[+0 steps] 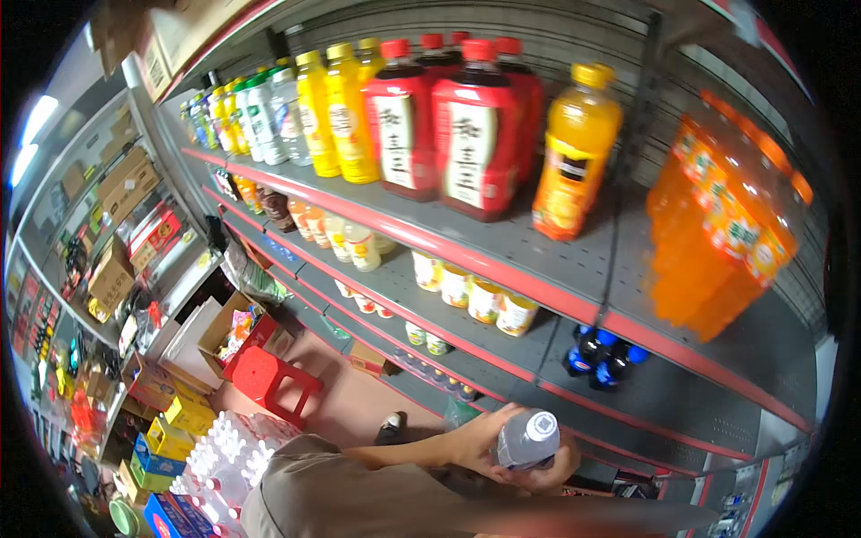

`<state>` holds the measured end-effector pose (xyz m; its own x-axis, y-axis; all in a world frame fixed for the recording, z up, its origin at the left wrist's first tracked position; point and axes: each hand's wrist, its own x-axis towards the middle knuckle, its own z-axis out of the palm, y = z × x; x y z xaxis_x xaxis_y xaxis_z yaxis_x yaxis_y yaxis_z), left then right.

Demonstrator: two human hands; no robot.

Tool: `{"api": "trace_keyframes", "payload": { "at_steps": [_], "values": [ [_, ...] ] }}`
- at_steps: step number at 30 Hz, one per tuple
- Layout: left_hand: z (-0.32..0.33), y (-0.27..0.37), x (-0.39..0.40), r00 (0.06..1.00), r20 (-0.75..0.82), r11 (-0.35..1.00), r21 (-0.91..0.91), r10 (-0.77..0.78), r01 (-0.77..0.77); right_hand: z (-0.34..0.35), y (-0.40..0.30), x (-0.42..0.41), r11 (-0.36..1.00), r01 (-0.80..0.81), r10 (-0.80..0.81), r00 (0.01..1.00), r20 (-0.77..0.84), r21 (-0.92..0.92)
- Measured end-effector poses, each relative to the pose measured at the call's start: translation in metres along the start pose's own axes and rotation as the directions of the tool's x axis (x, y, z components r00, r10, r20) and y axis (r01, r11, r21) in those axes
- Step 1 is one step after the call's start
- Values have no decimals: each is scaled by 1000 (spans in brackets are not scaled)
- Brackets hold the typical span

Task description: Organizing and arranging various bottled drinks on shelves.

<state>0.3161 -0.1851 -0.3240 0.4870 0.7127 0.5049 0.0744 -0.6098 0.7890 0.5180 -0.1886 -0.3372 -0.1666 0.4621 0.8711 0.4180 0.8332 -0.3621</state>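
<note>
A clear plastic bottle with a white cap point(528, 440) is held between both hands, low in front of the shelves. My left hand point(485, 440) grips it from the left side. My right hand point(562, 464) wraps its other side and lower part; the bottle hides some of its fingers. Above, on the top shelf, stand large red-capped bottles of dark drink point(474, 134), an orange juice bottle point(578, 155), yellow bottles point(350, 121) and a shrink-wrapped pack of orange soda bottles point(730, 215). Dark bottles with blue caps point(605, 356) stand on the shelf below.
The red-edged shelf point(403, 228) runs across the view, with jars point(484, 299) on a lower level. A red plastic stool point(259, 376) stands on the floor at left. Nearby are packed bottles point(229, 457), yellow cartons point(168, 437) and an open cardboard box point(225, 336).
</note>
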Motion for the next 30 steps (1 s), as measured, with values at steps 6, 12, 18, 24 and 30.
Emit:
{"api": "trace_keyframes", "payload": {
  "at_steps": [6,12,18,24,30],
  "values": [
    [-116,10,-56,989,-84,988,90,-120,127,107,-61,64,997,-76,75,995,71,15],
    [-238,-5,-133,927,-371,932,-319,47,-175,243,-116,80,972,-107,113,994,-14,208],
    [-382,10,-133,852,-353,887,-109,387,-448,346,-186,138,988,-67,78,994,-76,138],
    [-483,25,-88,631,-489,791,263,602,-552,413,-220,245,989,82,-105,977,-188,-125],
    [-515,26,-20,641,-600,849,132,479,-511,441,-211,318,975,65,-139,926,-351,-213]
  ]
}}
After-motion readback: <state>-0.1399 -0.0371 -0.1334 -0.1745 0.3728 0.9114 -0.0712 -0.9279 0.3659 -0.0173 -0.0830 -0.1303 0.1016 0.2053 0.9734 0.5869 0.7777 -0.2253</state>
